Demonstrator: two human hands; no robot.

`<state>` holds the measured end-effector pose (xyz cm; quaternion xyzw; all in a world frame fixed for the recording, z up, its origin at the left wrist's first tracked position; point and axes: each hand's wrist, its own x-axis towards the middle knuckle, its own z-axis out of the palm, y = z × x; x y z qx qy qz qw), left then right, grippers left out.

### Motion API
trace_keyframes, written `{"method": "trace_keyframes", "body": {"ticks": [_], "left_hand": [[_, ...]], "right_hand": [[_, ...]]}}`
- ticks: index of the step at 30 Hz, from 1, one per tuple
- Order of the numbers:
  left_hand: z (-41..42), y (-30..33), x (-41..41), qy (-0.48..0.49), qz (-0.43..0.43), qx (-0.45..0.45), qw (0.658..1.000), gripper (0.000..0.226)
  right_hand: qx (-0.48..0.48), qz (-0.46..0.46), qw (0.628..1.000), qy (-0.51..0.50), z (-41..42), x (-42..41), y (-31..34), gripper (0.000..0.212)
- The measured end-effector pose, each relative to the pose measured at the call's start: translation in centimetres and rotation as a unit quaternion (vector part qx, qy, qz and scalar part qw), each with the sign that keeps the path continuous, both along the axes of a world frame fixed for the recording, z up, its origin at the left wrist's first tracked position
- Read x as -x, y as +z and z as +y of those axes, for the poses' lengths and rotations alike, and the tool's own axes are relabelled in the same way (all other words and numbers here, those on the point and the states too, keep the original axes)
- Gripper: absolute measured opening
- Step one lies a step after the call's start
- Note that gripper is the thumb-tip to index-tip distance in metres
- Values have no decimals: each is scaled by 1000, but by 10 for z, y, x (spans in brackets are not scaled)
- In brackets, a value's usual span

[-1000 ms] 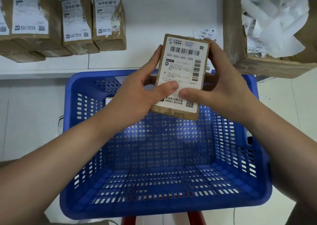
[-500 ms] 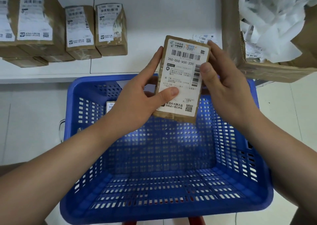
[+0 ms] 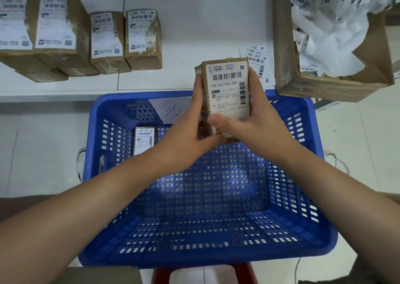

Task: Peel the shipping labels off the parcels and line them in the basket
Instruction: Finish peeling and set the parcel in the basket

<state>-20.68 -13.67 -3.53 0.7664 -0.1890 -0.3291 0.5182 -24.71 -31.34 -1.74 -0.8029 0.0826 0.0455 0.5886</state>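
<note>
A small brown cardboard parcel (image 3: pixel 225 97) is held upright above the far end of the blue basket (image 3: pixel 320 175), its white shipping label (image 3: pixel 229 91) facing the camera with a barcode and the printed code "050-050-V05-220". The left hand (image 3: pixel 186 132) grasps the parcel's left edge, fingers running up along the side and the palm under its lower corner. The right hand (image 3: pixel 257 115) grasps the right edge, fingers wrapped behind, and its thumb (image 3: pixel 218 120) presses on the lower part of the label. The label looks flat on the parcel; whether any corner is lifted cannot be told.

Inside the basket, one labelled parcel (image 3: pixel 144 139) leans upright against the far left wall, partly hidden by the left forearm. A white paper note (image 3: pixel 171 108) with a handwritten character is fixed to the basket's far wall. The basket rests on a red stool (image 3: pixel 244 273), of which only a little shows.

Beyond the basket lies the white tabletop (image 3: pixel 194 24). On its left stands a row of labelled cardboard parcels (image 3: pixel 108 39), touching side by side. Near the right hand, a few loose labels (image 3: pixel 257 58) lie flat on the tabletop. To the right is an open cardboard box (image 3: pixel 287 52) full of crumpled white backing paper (image 3: pixel 333 24).
</note>
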Motion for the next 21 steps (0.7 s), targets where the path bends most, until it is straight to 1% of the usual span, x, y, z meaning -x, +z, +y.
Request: {"method": "trace_keyframes", "body": {"ticks": [2, 3, 5, 7, 9, 10, 13, 15, 17, 19, 21], "left_hand": [[5, -5, 7, -25, 9, -15, 1000, 127], [9, -5, 10, -38, 8, -28, 999, 128], [17, -1, 14, -70, -18, -67, 995, 128], [31, 2, 16, -98, -61, -110, 987, 123], [48, 3, 13, -112, -113, -155, 975, 110], [57, 4, 9, -116, -140, -183, 966, 102], [87, 7, -15, -109, -216, -244, 939, 78], [106, 1, -41, -127, -284, -298, 902, 68], [125, -14, -66, -145, -332, -345, 866, 64], [141, -34, -86, -150, -343, -364, 853, 66], [152, -57, -102, -162, -364, -365, 842, 71]], "right_hand": [[45, 4, 999, -14, 3, 3, -11, 99], [63, 12, 998, -24, 5, 6, -15, 103], [68, 33, 997, -28, 8, 10, -19, 99], [83, 58, 995, 2, 7, 14, -21, 94], [134, 88, 986, 34, 6, 18, -23, 108], [150, 106, 982, 40, 7, 20, -25, 112], [147, 139, 979, 36, 14, 27, -34, 99], [146, 165, 975, 30, 24, 27, -42, 102], [140, 191, 971, 30, 37, 25, -56, 106], [127, 209, 969, 27, 52, 20, -78, 107], [130, 220, 966, 24, 70, 14, -105, 108]]}}
